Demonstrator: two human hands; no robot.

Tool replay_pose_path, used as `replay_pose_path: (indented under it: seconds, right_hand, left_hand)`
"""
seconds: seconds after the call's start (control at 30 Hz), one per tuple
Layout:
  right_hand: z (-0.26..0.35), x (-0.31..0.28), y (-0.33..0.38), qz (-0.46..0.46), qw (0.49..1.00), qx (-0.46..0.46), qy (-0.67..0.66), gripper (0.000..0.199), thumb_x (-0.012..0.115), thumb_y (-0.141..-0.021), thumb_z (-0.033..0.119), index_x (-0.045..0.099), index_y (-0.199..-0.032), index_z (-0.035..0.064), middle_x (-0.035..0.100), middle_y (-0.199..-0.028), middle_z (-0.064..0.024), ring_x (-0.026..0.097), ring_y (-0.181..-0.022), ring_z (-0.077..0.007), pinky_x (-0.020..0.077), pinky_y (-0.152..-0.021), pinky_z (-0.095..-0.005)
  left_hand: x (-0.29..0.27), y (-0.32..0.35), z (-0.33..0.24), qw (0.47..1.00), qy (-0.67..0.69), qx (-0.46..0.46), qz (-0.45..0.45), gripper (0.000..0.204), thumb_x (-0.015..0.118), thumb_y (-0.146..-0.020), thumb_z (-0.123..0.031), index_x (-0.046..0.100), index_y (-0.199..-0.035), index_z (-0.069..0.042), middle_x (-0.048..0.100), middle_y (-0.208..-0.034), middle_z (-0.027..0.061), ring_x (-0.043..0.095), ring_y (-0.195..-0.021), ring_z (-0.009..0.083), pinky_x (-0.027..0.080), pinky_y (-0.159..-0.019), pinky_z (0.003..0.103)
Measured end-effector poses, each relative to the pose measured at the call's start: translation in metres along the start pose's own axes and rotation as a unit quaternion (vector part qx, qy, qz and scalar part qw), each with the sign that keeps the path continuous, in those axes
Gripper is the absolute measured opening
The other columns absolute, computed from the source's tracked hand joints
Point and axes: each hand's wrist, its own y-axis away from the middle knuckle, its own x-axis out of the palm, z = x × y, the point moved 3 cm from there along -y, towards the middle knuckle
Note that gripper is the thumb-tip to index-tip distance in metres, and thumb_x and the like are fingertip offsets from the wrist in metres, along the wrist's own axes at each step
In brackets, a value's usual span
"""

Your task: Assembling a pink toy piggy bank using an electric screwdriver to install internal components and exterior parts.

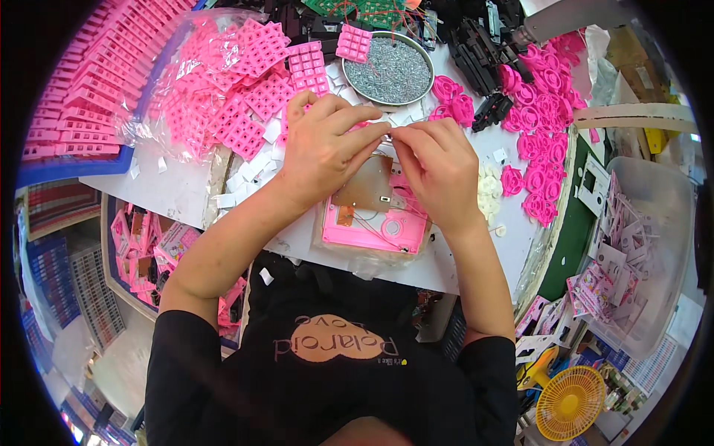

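Note:
My left hand (323, 152) and my right hand (439, 167) meet at the fingertips over the bench. Both pinch at one spot, where a small dark piece barely shows; I cannot make out its kind. Just below them lies a pink plastic housing (405, 232) with a round opening and thin wires. A flat brown circuit board (363, 186) rests over its upper part, partly behind my hands. Under the housing there is clear plastic wrapping (372, 264). Beyond my fingers stands a round metal dish of small silvery screws (390, 70).
Pink keypad pieces (253, 97) lie heaped at the left, some in clear plastic. Pink rings (539, 149) and black parts (480, 63) are piled at the right and back. A blue crate (74, 167), a clear bin (662, 245) and a yellow fan (570, 404) flank the bench.

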Motion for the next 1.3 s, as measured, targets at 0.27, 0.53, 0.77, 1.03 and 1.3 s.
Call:
replay_pose_path:
  seconds: [0.27, 0.53, 0.77, 1.03, 1.3]
  right_hand:
    - [0.004, -0.002, 0.013, 0.020, 0.997, -0.002, 0.076, 0.018, 0.076, -0.073, 0.003, 0.071, -0.091, 0.0058, 0.065, -0.085, -0.0060, 0.062, -0.079, -0.0257, 0.0513, -0.067, -0.0367]
    - [0.017, -0.005, 0.024, 0.218, 0.962, 0.085, 0.144, 0.008, 0.072, -0.081, 0.010, 0.067, -0.084, 0.0050, 0.063, -0.079, -0.0090, 0.061, -0.077, -0.0282, 0.0501, -0.066, -0.0405]
    - [0.030, -0.005, 0.043, 0.156, 0.977, 0.133, 0.055, 0.009, 0.071, -0.081, 0.009, 0.064, -0.081, 0.0043, 0.060, -0.076, -0.0091, 0.060, -0.074, -0.0291, 0.0497, -0.063, -0.0406]
    - [0.031, -0.006, 0.050, 0.132, 0.979, 0.146, 0.053, 0.012, 0.072, -0.080, 0.009, 0.065, -0.089, 0.0055, 0.060, -0.085, -0.0093, 0.059, -0.077, -0.0297, 0.0480, -0.062, -0.0421]
    - [0.025, -0.010, 0.051, 0.098, 0.976, 0.193, 0.005, 0.011, 0.071, -0.083, 0.009, 0.069, -0.093, 0.0052, 0.060, -0.085, -0.0107, 0.059, -0.079, -0.0329, 0.0470, -0.067, -0.0444]
  left_hand:
    - [-0.005, 0.009, 0.005, 0.966, 0.197, -0.115, 0.121, 0.015, 0.077, -0.079, -0.013, 0.075, -0.094, -0.013, 0.072, -0.088, 0.0017, 0.064, -0.082, 0.0194, 0.040, -0.084, 0.039]
    - [0.008, -0.026, 0.004, 0.961, 0.124, -0.011, 0.247, 0.007, 0.070, -0.084, -0.017, 0.070, -0.085, -0.010, 0.067, -0.083, 0.0038, 0.061, -0.086, 0.0240, 0.041, -0.087, 0.042]
    - [0.033, -0.037, -0.016, 0.919, 0.011, 0.169, 0.357, 0.007, 0.070, -0.077, -0.019, 0.071, -0.078, -0.012, 0.065, -0.081, 0.0025, 0.060, -0.090, 0.0223, 0.040, -0.090, 0.043]
    - [0.032, -0.058, -0.052, 0.823, -0.072, 0.264, 0.498, 0.024, 0.081, -0.063, -0.032, 0.074, -0.078, -0.014, 0.069, -0.084, 0.0016, 0.061, -0.096, 0.0213, 0.040, -0.088, 0.037]
    - [0.038, -0.073, -0.054, 0.791, -0.047, 0.112, 0.600, 0.025, 0.081, -0.068, -0.021, 0.076, -0.089, -0.008, 0.073, -0.094, 0.0108, 0.069, -0.095, 0.0287, 0.056, -0.075, 0.041]
